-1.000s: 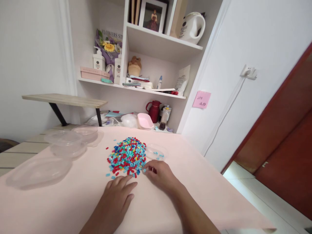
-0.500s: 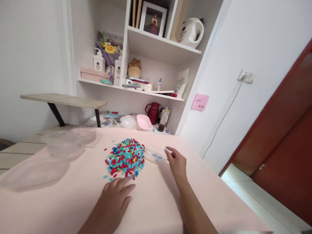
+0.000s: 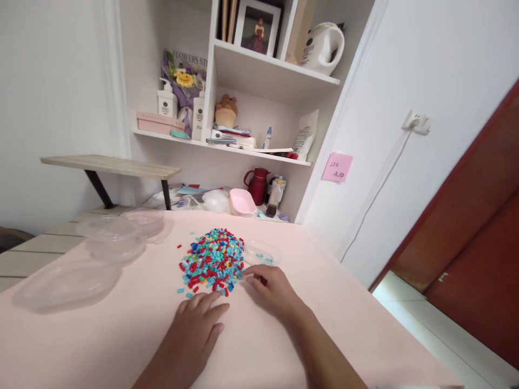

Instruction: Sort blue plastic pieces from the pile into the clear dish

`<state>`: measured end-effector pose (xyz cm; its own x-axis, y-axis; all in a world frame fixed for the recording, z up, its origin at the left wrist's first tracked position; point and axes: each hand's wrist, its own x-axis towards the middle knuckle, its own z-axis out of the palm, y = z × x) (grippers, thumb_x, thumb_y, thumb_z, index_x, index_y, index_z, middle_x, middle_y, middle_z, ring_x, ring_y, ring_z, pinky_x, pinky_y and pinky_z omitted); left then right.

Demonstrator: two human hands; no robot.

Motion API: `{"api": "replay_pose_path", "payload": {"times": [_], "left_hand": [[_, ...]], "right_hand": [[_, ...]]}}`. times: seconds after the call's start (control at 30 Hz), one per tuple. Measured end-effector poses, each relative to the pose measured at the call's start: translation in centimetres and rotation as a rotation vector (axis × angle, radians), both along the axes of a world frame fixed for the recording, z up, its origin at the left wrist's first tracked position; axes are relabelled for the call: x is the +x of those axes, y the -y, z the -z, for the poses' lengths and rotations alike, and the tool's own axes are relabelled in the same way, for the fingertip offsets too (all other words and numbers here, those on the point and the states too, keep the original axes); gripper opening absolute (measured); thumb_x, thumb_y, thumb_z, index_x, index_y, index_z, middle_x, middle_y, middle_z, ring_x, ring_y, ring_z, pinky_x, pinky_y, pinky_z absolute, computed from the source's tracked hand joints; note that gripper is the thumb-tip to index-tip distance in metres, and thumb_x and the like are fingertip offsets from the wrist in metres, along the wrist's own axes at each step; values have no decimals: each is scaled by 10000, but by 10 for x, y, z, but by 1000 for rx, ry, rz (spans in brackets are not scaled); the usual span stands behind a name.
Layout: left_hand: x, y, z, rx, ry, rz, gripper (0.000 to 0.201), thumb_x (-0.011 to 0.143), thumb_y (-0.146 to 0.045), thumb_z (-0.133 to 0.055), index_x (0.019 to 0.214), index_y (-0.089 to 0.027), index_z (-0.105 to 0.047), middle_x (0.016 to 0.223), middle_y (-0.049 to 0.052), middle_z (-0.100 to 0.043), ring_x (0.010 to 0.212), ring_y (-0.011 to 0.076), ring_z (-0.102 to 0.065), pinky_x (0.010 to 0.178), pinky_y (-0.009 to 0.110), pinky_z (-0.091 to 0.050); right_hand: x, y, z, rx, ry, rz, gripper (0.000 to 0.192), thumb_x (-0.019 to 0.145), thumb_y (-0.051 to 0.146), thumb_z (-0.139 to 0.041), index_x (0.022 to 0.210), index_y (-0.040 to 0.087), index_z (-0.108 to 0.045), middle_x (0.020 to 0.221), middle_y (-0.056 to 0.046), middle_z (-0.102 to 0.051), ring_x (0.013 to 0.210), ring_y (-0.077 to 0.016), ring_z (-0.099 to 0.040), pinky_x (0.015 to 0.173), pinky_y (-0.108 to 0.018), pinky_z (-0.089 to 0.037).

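Observation:
A pile of several small red, blue, teal and yellow pieces [image 3: 213, 260] lies on the pale pink table [image 3: 121, 335]. My right hand [image 3: 271, 289] rests at the pile's right edge, fingers curled with the tips touching pieces there. Whether it grips one I cannot tell. My left hand [image 3: 194, 327] lies flat, fingers spread, just below the pile and holds nothing. A small clear dish [image 3: 261, 252] with a few light blue pieces sits right of the pile.
Clear plastic containers [image 3: 111, 237] and a clear lid [image 3: 65, 283] stand at the left. Behind the table are a pink tub [image 3: 242, 202], a red jug [image 3: 257, 185] and white shelves [image 3: 251, 70]. The table's right edge drops to the floor by a red door [image 3: 478, 243].
My right hand went from the pile's edge out to the small clear dish and has come back to the pile's right edge. My left hand has stayed flat in place.

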<state>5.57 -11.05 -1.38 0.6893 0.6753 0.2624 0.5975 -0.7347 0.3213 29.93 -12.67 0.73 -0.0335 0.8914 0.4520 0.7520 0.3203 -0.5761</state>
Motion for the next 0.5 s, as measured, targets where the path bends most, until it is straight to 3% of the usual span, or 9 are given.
{"api": "replay_pose_path", "payload": {"times": [0.17,0.3,0.5], "left_hand": [[0,2,-1,-17,-28,-5,389,934,-291,-442,1282,-370,-597,1412,5,-573,1293,243,-494,1059,502,-398],[-1,3,-2,-17,-26,-5,389,936,-292,-440,1284,-372,-592,1408,2,-575,1293,237,-492,1066,499,-392],[-1,3,-1,-17,-38,-11,389,940,-298,-429,1286,-368,-594,1414,4,-569,1301,239,-483,1071,504,-384]], "right_hand": [[-10,2,2,-92,148,-106,376,823,205,-575,1168,295,-695,868,0,-724,699,-144,-614,686,-239,-433],[-11,-1,4,-107,203,-56,413,835,195,-554,1220,301,-658,923,-10,-723,793,-169,-632,752,-262,-441],[-10,-2,6,-109,219,-79,293,838,166,-544,1054,284,-702,958,4,-720,842,-156,-635,779,-244,-429]]}}
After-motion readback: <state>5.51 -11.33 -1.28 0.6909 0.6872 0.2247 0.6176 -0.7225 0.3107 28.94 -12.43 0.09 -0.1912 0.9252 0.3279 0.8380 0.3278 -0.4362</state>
